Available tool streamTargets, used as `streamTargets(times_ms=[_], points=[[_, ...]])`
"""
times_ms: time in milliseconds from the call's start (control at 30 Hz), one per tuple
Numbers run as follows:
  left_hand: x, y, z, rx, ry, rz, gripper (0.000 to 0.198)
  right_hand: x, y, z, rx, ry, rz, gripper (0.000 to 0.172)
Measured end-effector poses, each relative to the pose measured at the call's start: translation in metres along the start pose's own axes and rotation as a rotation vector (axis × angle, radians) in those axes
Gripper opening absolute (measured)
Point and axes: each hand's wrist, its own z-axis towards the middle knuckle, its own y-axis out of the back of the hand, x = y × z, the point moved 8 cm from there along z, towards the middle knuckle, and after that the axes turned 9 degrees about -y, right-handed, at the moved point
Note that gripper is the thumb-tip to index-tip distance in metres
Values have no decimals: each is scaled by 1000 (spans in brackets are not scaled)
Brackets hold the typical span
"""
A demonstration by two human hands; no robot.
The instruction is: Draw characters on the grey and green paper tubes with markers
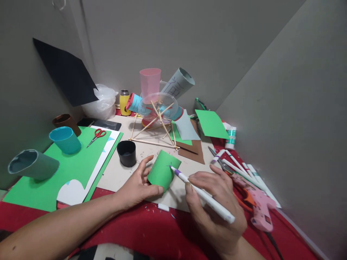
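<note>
My left hand (141, 182) is wrapped around a green paper tube (162, 169), which lies tilted just above the board. A white marker (208, 200) with a purple tip end is gripped in my right hand (217, 206). Its tip touches the tube's surface, where a short dark mark shows. Left of the tube stands a small black paper cup (127, 153). Behind it is a frame of wooden sticks (154, 144) carrying a clear disc (158, 105) with a pink cup (150, 83), a grey tube (179, 83) with a drawn character, and blue tubes.
Blue (65, 141), grey (35, 164) and brown (66, 123) paper tubes stand at left on or near green sheets (73, 173) with red-handled scissors (97, 137). On the right lie a pink glue gun (261, 206), orange-handled scissors (244, 200) and several markers. A yellow bottle (125, 103) stands behind.
</note>
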Motion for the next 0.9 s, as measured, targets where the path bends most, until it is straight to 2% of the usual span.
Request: streamTargets(times_ms=[367, 900], points=[[-3, -2, 0, 1, -7, 14, 107, -6, 5, 1, -50, -32, -4, 18], [-2, -1, 0, -5, -6, 24, 108, -6, 4, 0, -35, -48, -15, 16]])
